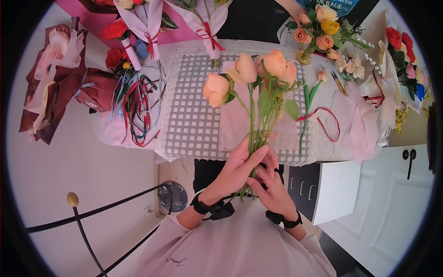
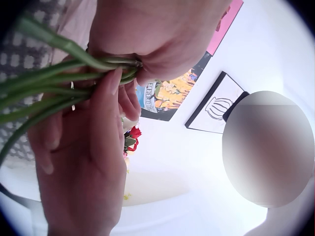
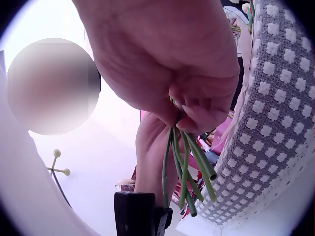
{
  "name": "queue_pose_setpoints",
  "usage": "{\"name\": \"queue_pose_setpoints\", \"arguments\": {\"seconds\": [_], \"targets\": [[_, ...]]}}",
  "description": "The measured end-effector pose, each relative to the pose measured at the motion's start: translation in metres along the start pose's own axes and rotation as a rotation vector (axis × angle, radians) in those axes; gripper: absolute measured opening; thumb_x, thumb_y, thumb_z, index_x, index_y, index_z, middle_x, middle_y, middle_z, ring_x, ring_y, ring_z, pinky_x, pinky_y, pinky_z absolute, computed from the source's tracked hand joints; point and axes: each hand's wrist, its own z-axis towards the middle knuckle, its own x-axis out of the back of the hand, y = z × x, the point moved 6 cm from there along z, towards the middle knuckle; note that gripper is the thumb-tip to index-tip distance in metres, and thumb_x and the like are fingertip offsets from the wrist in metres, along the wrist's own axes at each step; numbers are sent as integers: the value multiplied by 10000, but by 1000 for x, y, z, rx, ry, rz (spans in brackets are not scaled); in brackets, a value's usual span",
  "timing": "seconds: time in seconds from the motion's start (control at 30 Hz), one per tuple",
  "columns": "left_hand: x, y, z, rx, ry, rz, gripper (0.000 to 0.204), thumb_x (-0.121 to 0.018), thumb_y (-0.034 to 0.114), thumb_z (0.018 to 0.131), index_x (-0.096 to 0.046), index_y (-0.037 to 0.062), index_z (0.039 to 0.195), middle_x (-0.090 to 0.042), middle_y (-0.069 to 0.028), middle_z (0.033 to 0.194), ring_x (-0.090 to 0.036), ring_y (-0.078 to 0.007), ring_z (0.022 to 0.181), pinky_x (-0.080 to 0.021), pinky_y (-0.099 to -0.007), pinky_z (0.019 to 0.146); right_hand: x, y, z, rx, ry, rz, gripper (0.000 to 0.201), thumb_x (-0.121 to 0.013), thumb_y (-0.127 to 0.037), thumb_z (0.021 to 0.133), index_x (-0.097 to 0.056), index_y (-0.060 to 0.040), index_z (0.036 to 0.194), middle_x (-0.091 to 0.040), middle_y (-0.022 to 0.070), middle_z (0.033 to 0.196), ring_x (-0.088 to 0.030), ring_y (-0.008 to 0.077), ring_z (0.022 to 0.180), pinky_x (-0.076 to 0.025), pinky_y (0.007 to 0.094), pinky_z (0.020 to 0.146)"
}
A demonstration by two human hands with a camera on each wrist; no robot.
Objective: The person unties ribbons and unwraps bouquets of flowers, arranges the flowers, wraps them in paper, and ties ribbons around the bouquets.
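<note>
Several peach roses [image 1: 275,64] stand bunched upright over the near side of the table, their long green stems [image 1: 254,117] gathered together. My left hand [image 1: 241,162] grips the stems around their middle, thumb laid across the front. Lower down, my right hand [image 1: 275,191] holds the same bunch, its thumb against the stems. Cut stem ends [image 3: 194,177] fan out below the right hand in the right wrist view. In the left wrist view the right thumb [image 2: 109,93] presses beside the stems, close to the left palm. Part of the fingers is hidden behind the bunch.
Pale pink wrapping sheets [image 1: 228,127] lie on the checked cloth [image 1: 194,106]. A single tulip-like flower [image 1: 322,76], red ribbon [image 1: 336,134] and scissors [image 1: 339,83] lie to the right. Tangled ribbons [image 1: 138,111] and wrapped bouquets [image 1: 150,34] lie left and behind; a rose arrangement [image 1: 323,39] stands back right.
</note>
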Motion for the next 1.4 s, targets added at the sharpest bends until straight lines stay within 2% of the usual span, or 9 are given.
{"name": "queue_pose_setpoints", "arguments": {"seconds": [0.13,0.2,0.3,0.47,0.63,0.77,0.87,1.03,1.4], "targets": [[12,-15,20,90,29,-106,411,-452,258,1148,-425,34,1491,-627,-61,967,-621,-113,788,-530,-253,733,0,14,7,-22,73,27,143,-622,-82,1030,-545,35,1062,-594,146,760,-566,257,613,-419,371,581],[22,-33,25,115,88,-160,413,-457,270,1147,-426,42,1489,-620,-56,958,-615,-116,780,-526,-251,713,-3,41,3,-254,24,122,149,-608,-109,1054,-554,27,1081,-548,95,666,-494,149,551,-362,329,526],[24,-37,22,154,161,-241,411,-462,281,1145,-440,51,1484,-602,-44,944,-606,-117,774,-514,-243,691,-7,44,0,-279,20,208,154,-595,-128,1071,-557,18,1104,-499,42,607,-433,69,543,-312,289,498],[26,-47,19,171,191,-267,401,-459,273,1145,-463,43,1474,-609,-43,974,-621,-117,811,-521,-250,713,-11,61,-4,-332,-20,281,165,-576,-141,1087,-536,6,1151,-525,4,656,-428,39,582,-309,273,507],[31,-43,18,118,263,-191,397,-472,282,1139,-472,41,1454,-669,-105,1260,-698,-180,1051,-590,-288,850,-9,54,-2,-345,-36,317,159,-533,-143,1108,-519,-5,1186,-556,-8,715,-473,32,638,-357,256,547],[41,-35,12,98,229,-33,386,-473,257,1139,-486,12,1436,-667,-129,1331,-702,-194,1111,-589,-304,896,-6,47,-3,-339,23,403,145,-502,-133,1118,-524,-14,1197,-583,-6,749,-535,42,679,-429,241,606],[48,-33,10,144,213,51,344,-502,208,1125,-538,-28,1373,-719,-140,1227,-721,-182,1054,-589,-310,908,-7,50,-2,-330,36,433,154,-501,-130,1118,-532,-15,1216,-603,-1,767,-555,43,684,-446,238,618],[61,-21,13,171,301,365,243,-635,131,1052,-660,-101,1120,-761,-122,903,-741,-148,820,-619,-293,730,0,48,-2,-309,47,402,180,-516,-129,1114,-564,1,1229,-617,6,772,-581,40,677,-450,239,611],[65,-22,11,223,317,445,234,-675,118,1030,-671,-81,1153,-756,-105,869,-717,-125,690,-573,-256,562,-9,65,-8,-324,35,411,170,-586,-98,1083,-568,12,1211,-623,-13,779,-587,33,691,-442,234,600]]}}
